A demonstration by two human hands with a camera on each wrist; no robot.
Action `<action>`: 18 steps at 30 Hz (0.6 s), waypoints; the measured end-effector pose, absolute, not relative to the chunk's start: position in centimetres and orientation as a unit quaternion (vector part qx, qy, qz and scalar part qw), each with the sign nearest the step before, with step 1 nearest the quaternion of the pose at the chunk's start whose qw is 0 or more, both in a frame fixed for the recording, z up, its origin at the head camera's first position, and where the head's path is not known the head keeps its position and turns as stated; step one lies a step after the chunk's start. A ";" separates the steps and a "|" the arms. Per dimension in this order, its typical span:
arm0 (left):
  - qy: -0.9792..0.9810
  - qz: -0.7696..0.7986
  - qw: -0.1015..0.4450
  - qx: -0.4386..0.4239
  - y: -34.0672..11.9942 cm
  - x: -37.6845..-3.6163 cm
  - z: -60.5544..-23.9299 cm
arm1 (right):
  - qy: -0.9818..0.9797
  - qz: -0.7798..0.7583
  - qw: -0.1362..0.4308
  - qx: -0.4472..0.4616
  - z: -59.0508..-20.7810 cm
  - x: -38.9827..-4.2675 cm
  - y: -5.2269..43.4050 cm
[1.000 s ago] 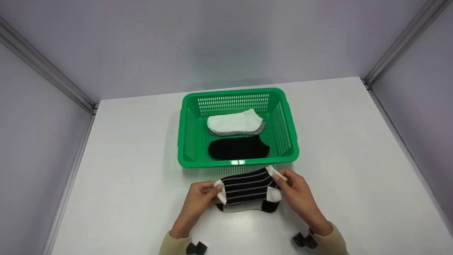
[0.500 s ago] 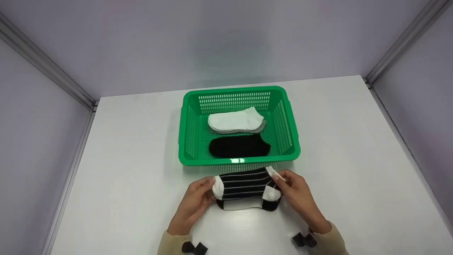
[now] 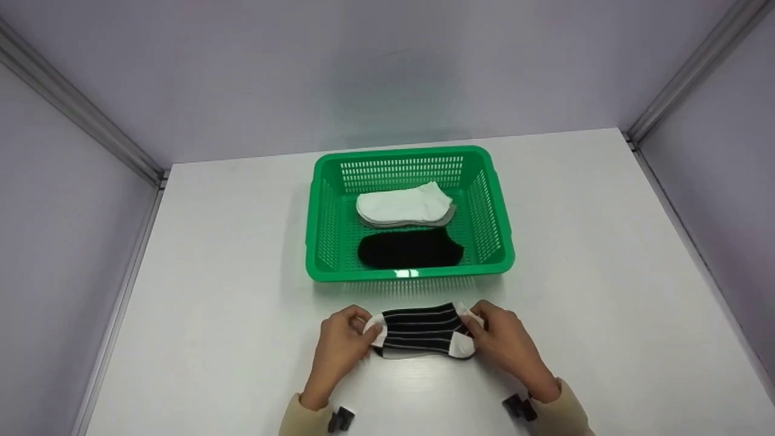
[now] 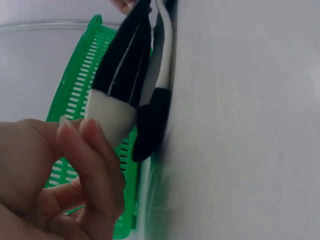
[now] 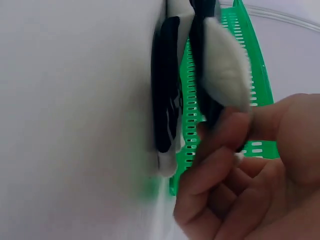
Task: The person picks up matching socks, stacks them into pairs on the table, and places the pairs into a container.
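Note:
A black sock with thin white stripes and a white toe and heel [image 3: 418,327] is stretched between both hands, in front of the basket. My left hand [image 3: 342,342] pinches its white toe [image 4: 111,114]. At the cuff end, my right hand [image 3: 508,342] pinches the sock. Directly beneath is another sock [image 4: 152,125], pale with a black toe and heel, lying on the table; from the head view it is mostly covered. Both wrist views show a gap between the striped sock and the lower one.
A green plastic basket [image 3: 410,275] stands just beyond the hands. Inside, white socks [image 3: 402,206] lie over grey ones at the back, and a black sock [image 3: 408,249] lies nearer. White table surface [image 3: 230,272] surrounds the basket, with pale panels behind and at the sides.
Both hands have brought the striped sock nearer the person and lower, so it covers more of the sock beneath. My left hand has shifted its fingers at the toe. The basket's contents look unchanged.

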State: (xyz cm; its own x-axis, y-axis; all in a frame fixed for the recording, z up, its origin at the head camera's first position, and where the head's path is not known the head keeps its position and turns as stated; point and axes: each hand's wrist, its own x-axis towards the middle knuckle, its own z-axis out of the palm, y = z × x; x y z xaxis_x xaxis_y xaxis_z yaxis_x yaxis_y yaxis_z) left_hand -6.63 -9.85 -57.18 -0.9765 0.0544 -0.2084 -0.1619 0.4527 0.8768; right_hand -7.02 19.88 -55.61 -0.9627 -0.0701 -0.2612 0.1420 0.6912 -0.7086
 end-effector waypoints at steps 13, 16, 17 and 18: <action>0.935 0.350 0.054 0.019 -8.5 -5.7 -56.3 | 0.936 -0.329 0.128 0.020 -55.4 -7.1 20.0; 0.939 0.338 -0.035 0.053 -7.8 -5.2 -55.3 | 0.943 -0.317 0.097 0.006 -54.3 -6.7 19.8; 0.934 0.344 -0.063 0.074 -7.5 -5.1 -54.9 | 0.944 -0.318 0.088 -0.003 -53.9 -6.6 19.7; 0.926 0.354 -0.083 0.100 -7.3 -5.2 -54.7 | 0.943 -0.321 0.083 -0.016 -53.5 -6.6 19.6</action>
